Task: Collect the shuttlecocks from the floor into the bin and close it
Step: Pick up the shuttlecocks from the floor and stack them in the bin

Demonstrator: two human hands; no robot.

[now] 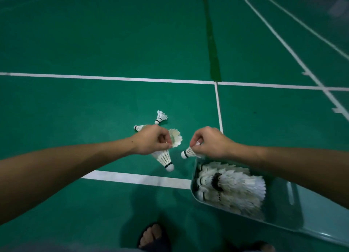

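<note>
My left hand (151, 140) is closed on two white shuttlecocks: one (164, 160) hangs cork-down below the fist, another (176, 138) sticks out to the right with its feathers showing. My right hand (209, 142) pinches a shuttlecock (188, 153) by its feathers, cork pointing left, just above the near-left corner of the green bin (283, 212). The bin sits open on the floor at lower right and holds several shuttlecocks (230, 187). Two more shuttlecocks lie on the floor: one (161, 117) beyond my left hand, one (138, 127) partly hidden behind it.
The floor is a green badminton court with white lines (113, 78); one line (136, 177) runs just in front of my feet. My sandalled foot (153, 236) shows at the bottom edge. A dark green patch strip (213, 49) runs away from me.
</note>
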